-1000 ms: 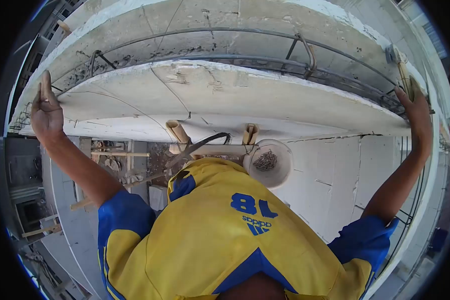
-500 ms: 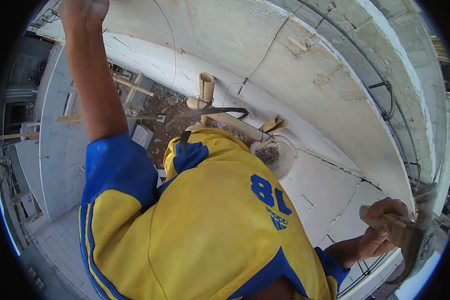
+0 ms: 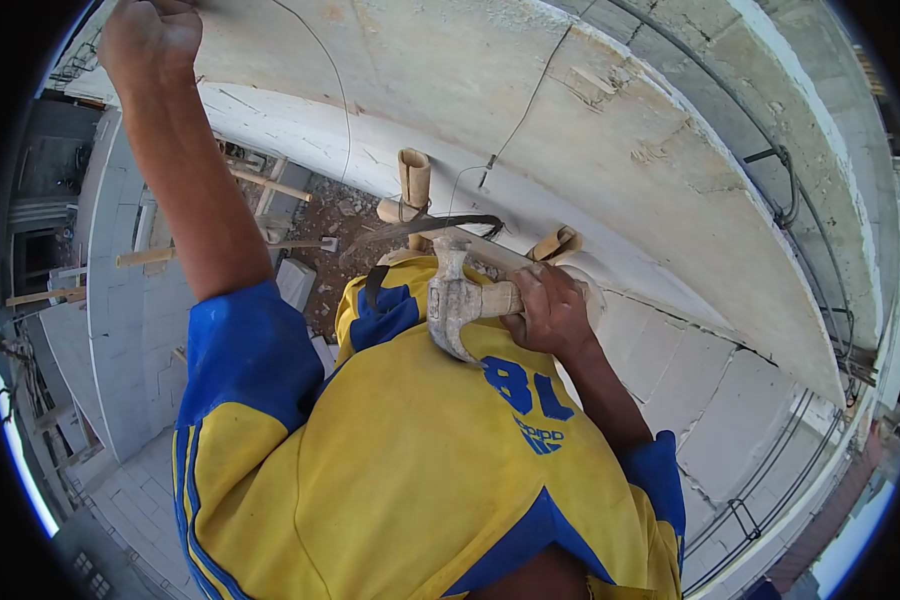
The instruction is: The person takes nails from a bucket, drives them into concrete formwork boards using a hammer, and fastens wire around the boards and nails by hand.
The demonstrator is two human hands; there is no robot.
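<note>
My right hand (image 3: 550,312) is wrapped round the wooden handle of a claw hammer (image 3: 454,298), holding it in front of my chest. The worn, whitish hammer head points left, its claw curving down towards the yellow and blue shirt. High at the left, my left hand (image 3: 155,45) is closed in a fist beside the upper part of a large pale panel (image 3: 450,90). Its fingertips are partly cut off, so what they grip cannot be made out. Behind my right hand and forearm, a pale bucket (image 3: 594,300) is mostly hidden.
Cut bamboo poles (image 3: 414,178) stand and lie along the panel's foot. A thin wire (image 3: 535,105) crosses the panel. White block walling (image 3: 715,420) lies at the right, with steel bars (image 3: 740,515) beyond it. Rubble covers the ground (image 3: 335,205) far below.
My right hand has swung the hammer from the far lower right in to the front of my chest, covering the bucket of nails. My left hand has shifted slightly left and down.
</note>
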